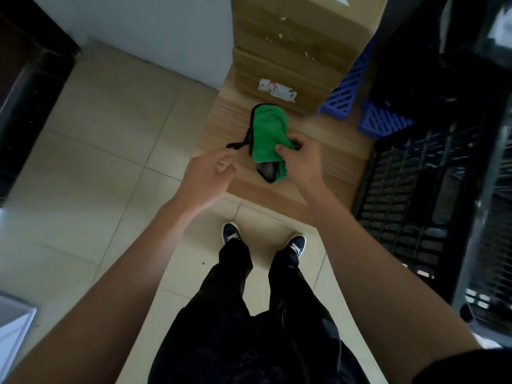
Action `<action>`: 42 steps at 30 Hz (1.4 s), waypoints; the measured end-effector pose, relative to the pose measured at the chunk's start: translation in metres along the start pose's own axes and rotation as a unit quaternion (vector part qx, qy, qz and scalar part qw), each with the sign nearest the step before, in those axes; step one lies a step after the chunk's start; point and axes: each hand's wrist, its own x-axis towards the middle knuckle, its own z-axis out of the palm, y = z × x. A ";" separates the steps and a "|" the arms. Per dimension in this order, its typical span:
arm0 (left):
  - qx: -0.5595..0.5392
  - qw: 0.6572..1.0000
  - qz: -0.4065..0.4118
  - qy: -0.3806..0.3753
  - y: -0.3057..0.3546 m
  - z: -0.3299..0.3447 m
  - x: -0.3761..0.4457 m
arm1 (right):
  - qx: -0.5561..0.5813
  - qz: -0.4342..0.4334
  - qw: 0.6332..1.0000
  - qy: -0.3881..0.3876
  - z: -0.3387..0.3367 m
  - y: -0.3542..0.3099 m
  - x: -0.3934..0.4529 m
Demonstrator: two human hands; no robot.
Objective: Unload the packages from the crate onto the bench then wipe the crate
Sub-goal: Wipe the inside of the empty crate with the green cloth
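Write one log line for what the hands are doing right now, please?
right hand: grips green cloth on bench | left hand: beside cloth, holds nothing | black crate: right of bench | boxes: stacked behind cloth

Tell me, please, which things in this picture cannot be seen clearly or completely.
- Head view: the black crate is cut by the right edge and blurred; its inside is not visible.
- The cardboard boxes are cut by the top edge; their torn label is unreadable.
- The green cloth is partly hidden by the right hand.
- The left hand is blurred; whether it holds the black strap is unclear.
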 end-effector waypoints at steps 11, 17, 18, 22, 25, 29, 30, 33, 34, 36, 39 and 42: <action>-0.101 0.989 0.104 0.039 0.074 -0.016 -0.035 | 0.075 -0.130 0.987 0.056 -0.125 -0.082 -0.083; -0.064 0.975 0.214 0.024 0.139 -0.001 -0.042 | 0.114 -0.180 0.967 0.138 -0.205 -0.093 -0.109; -0.051 0.974 0.221 0.018 0.148 0.005 -0.042 | 0.118 -0.184 0.963 0.155 -0.218 -0.093 -0.111; -0.013 0.963 0.270 -0.010 0.186 0.032 -0.046 | 0.130 -0.186 0.948 0.224 -0.271 -0.089 -0.116; 0.018 0.955 0.294 -0.036 0.215 0.057 -0.043 | 0.131 -0.191 0.937 0.262 -0.309 -0.084 -0.110; 0.048 0.945 0.322 -0.039 0.254 0.089 -0.034 | 0.103 -0.213 0.931 0.276 -0.348 -0.074 -0.086; 0.055 0.943 0.328 -0.036 0.264 0.099 -0.033 | 0.091 -0.223 0.932 0.271 -0.355 -0.072 -0.078; 0.087 0.936 0.341 -0.024 0.292 0.128 -0.027 | 0.023 -0.236 0.942 0.235 -0.364 -0.063 -0.050; 0.099 0.935 0.341 -0.017 0.300 0.138 -0.024 | -0.011 -0.238 0.946 0.221 -0.364 -0.058 -0.040; 0.128 0.934 0.333 0.004 0.313 0.154 -0.016 | -0.082 -0.246 0.947 0.189 -0.364 -0.043 -0.017; 0.166 0.933 0.318 0.028 0.321 0.173 -0.007 | -0.165 -0.237 0.948 0.131 -0.363 -0.019 0.006; 0.183 0.933 0.308 0.034 0.324 0.188 -0.004 | -0.248 -0.242 0.932 0.104 -0.363 0.000 0.018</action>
